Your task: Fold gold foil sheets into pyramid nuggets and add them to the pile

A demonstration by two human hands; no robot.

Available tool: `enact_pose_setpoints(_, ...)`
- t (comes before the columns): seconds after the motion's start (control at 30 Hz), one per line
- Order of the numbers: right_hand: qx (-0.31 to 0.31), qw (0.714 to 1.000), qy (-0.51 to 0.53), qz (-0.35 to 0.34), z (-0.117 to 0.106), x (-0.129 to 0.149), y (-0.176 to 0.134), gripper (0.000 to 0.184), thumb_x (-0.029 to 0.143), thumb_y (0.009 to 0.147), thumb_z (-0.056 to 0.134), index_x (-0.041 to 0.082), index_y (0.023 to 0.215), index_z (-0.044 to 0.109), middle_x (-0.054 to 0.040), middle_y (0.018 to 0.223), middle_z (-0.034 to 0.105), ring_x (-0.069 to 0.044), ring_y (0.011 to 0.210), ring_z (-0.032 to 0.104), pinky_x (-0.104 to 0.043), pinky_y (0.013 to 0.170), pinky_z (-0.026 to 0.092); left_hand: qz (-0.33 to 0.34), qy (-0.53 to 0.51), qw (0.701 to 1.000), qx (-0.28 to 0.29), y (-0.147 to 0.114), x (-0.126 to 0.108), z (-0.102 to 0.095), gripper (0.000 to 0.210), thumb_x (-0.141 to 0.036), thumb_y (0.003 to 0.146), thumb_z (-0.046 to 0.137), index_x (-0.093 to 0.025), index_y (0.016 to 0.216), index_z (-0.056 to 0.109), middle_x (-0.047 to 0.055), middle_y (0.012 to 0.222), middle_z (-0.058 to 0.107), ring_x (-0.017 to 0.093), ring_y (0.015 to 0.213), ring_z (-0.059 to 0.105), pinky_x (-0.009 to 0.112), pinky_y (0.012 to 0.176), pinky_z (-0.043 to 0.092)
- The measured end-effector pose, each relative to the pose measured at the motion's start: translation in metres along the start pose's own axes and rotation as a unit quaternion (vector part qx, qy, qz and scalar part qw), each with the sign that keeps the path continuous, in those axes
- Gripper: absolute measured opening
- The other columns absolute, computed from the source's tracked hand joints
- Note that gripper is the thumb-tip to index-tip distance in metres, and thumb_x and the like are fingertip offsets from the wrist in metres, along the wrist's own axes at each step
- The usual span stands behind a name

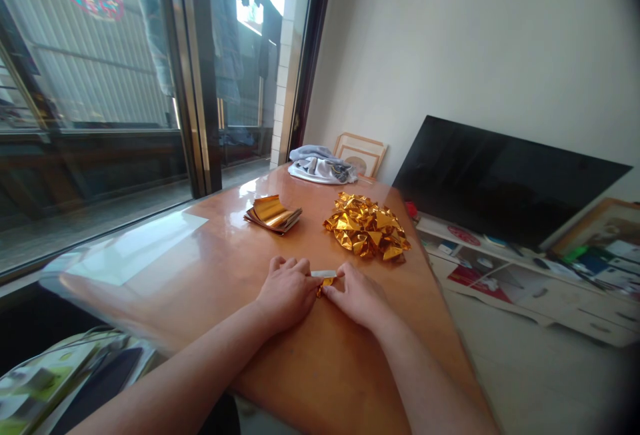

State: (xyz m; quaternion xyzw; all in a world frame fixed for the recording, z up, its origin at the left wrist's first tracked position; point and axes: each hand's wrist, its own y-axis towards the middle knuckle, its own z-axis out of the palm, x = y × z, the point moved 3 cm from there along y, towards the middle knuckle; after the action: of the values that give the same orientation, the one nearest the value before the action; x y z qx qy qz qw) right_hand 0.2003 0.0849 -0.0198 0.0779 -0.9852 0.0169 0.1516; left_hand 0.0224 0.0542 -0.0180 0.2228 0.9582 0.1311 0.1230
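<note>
Both hands meet low over the near part of the wooden table point(280, 268). Between them is a small piece of gold foil paper point(327, 282), partly folded, with a whitish strip showing along its far edge. My left hand point(291, 288) has its fingers closed at the paper's left side. On the other side, my right hand point(356, 294) pinches the paper between thumb and fingers. Beyond my left hand lies a stack of gold foil sheets point(273, 214), the top one curling up. A heap of folded gold foil pieces point(367, 225) sits beyond my right hand.
Folded grey and white cloth point(323, 164) lies at the table's far end, near leaning frames point(361, 154). A glass sliding door point(100, 75) runs along the left. To the right, a television point(500, 182) stands over a white cabinet point(530, 285). Boxes point(55, 382) are at lower left.
</note>
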Motion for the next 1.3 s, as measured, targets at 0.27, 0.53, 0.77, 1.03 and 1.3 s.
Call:
enact_pose_setpoints(0.27,0.010,1.000,0.011,-0.006,-0.003,0.004,-0.003,0.053,0.066,0.075,0.070,0.026,0.108,0.058,-0.0055,0.106,0.072,-0.028,0.100,0.068,-0.032,0.070,0.040,0.006,-0.001,1.000,0.001,-0.001,0.001,-0.001,0.026,-0.035,0.094,0.051,-0.034,0.104,0.075,0.006,0.093,0.059,0.023,0.089,0.052,0.044,0.088,0.031)
enact_pose_setpoints(0.53,0.014,0.999,0.028,0.008,0.000,-0.004,0.001,0.058,0.070,0.073,0.068,0.025,0.108,0.058,-0.0057,0.105,0.072,-0.026,0.095,0.068,-0.031,0.068,0.040,0.001,-0.007,1.000,-0.001,-0.001,0.000,-0.001,0.028,-0.035,0.096,0.048,-0.035,0.102,0.075,0.006,0.092,0.059,0.023,0.091,0.053,0.044,0.090,0.030)
enact_pose_setpoints(0.77,0.008,0.999,0.027,0.036,0.002,-0.002,0.007,0.059,0.072,0.069,0.068,0.027,0.107,0.059,-0.0058,0.105,0.073,-0.030,0.099,0.069,-0.034,0.070,0.043,0.000,-0.004,1.000,-0.011,-0.001,0.000,0.000,0.026,-0.035,0.096,0.048,-0.033,0.103,0.072,0.005,0.091,0.060,0.023,0.091,0.054,0.044,0.092,0.029)
enact_pose_setpoints(1.03,-0.013,0.998,0.021,0.063,0.002,0.002,0.011,0.057,0.073,0.072,0.065,0.024,0.102,0.059,-0.0088,0.104,0.074,-0.031,0.098,0.069,-0.035,0.069,0.044,-0.017,-0.004,0.999,-0.030,0.000,0.000,0.004,0.017,-0.032,0.093,0.051,-0.027,0.103,0.064,0.004,0.095,0.064,0.024,0.093,0.055,0.044,0.093,0.029)
enact_pose_setpoints(1.3,-0.027,0.997,0.036,0.064,0.008,-0.008,0.017,0.058,0.078,0.075,0.060,0.024,0.098,0.060,-0.0069,0.094,0.073,-0.027,0.090,0.068,-0.031,0.066,0.042,0.000,0.017,0.999,-0.028,-0.002,-0.001,0.004,0.013,-0.030,0.093,0.051,-0.025,0.096,0.063,0.005,0.094,0.063,0.024,0.094,0.055,0.046,0.098,0.029)
